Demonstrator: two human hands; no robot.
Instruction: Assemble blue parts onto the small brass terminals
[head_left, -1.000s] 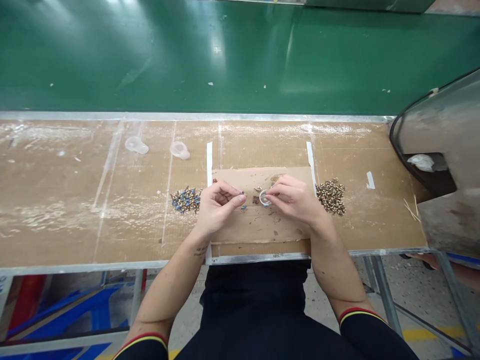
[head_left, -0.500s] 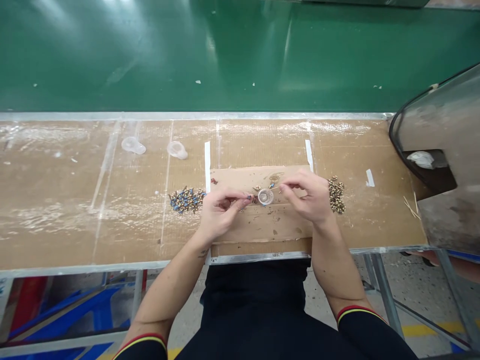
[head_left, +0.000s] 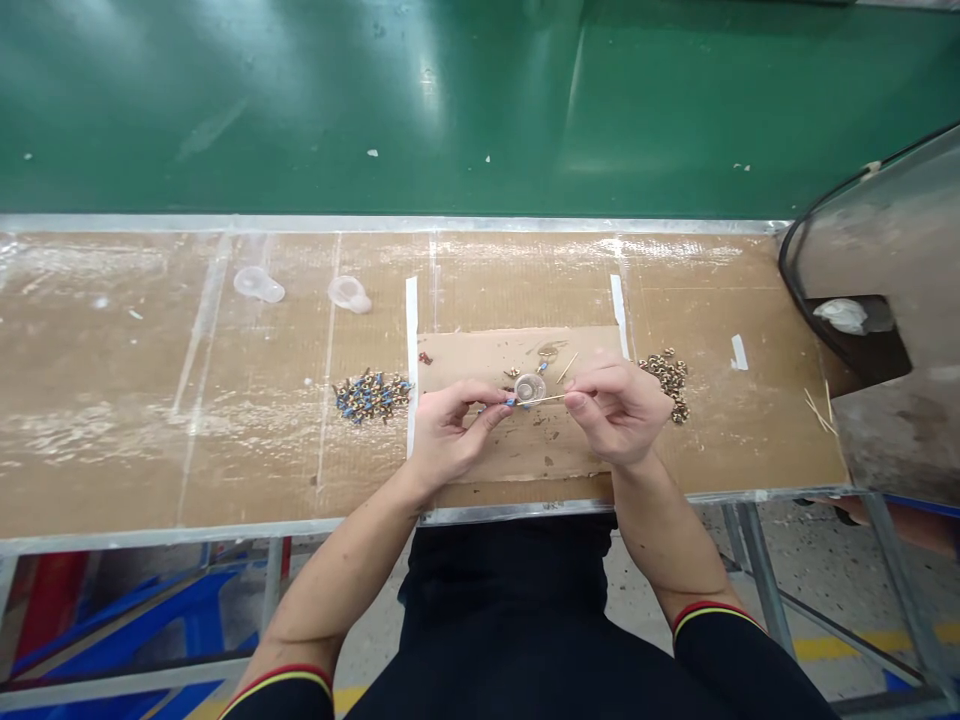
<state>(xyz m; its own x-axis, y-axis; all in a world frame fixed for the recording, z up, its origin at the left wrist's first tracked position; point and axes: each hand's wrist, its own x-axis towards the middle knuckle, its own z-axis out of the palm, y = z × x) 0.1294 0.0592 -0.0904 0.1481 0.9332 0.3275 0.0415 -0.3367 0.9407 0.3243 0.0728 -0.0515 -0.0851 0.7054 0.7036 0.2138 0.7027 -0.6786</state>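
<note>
Between thumb and finger my left hand (head_left: 461, 430) pinches a small blue-tipped part (head_left: 511, 402). My right hand (head_left: 619, 408) is closed on a thin wooden toothpick (head_left: 547, 399), whose left tip reaches the blue end of that part. Just behind the toothpick stands a small clear plastic cup (head_left: 530, 386). The cup rests on a stained cardboard sheet (head_left: 517, 455). A second toothpick (head_left: 568, 367) lies on the sheet, right of the cup. Near it is another blue-tipped piece (head_left: 543, 367).
Left of the sheet lies a pile of blue-and-brass parts (head_left: 371, 396); right of it, a pile of brass parts (head_left: 667, 380). Two clear plastic cups (head_left: 259, 284) lie at the back left. Loose sticks (head_left: 819, 412) lie at the right, beside a metal housing (head_left: 900, 430).
My right hand has brought the toothpick from the cup down and left to the part in my left hand. The left hand has shifted slightly right.
</note>
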